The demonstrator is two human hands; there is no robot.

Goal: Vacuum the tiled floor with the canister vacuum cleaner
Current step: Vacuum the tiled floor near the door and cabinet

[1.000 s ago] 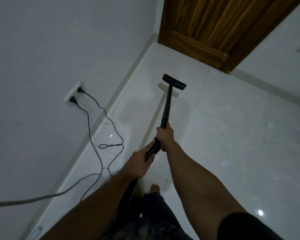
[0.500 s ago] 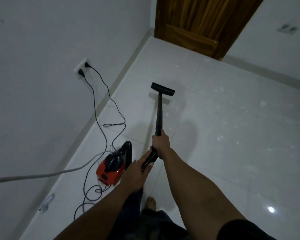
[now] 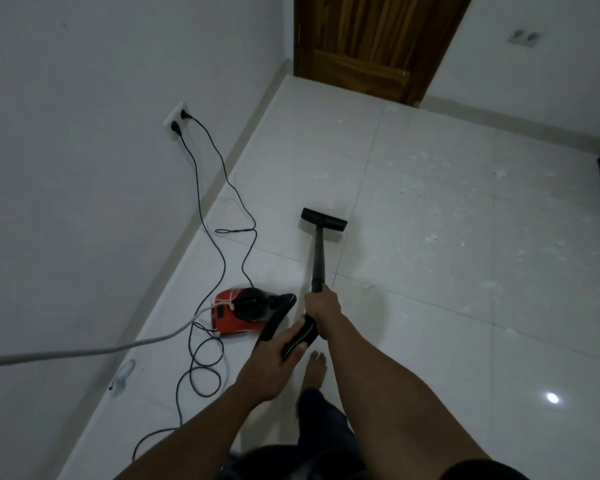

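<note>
A black vacuum wand (image 3: 318, 261) runs from my hands down to its flat floor nozzle (image 3: 324, 220), which rests on the white tiled floor (image 3: 447, 306). My right hand (image 3: 323, 308) grips the wand's lower end. Just behind it, my left hand (image 3: 278, 358) holds the ribbed black hose (image 3: 300, 337). The red and black canister (image 3: 238, 311) sits on the floor to the left of my hands, with the hose curving into it. White crumbs and dust (image 3: 465, 237) lie scattered over the tiles to the right of the nozzle.
Black power cords (image 3: 219, 216) run from a wall socket (image 3: 177, 121) down past the canister and coil on the floor. A grey cable (image 3: 84, 351) crosses from the left. A wooden door (image 3: 374, 39) closes the far end. My bare foot (image 3: 316, 370) stands below my hands.
The view has pulled back from the door. The nozzle has come nearer along the tiles, the canister has come into sight on the left, and more debris shows on the right.
</note>
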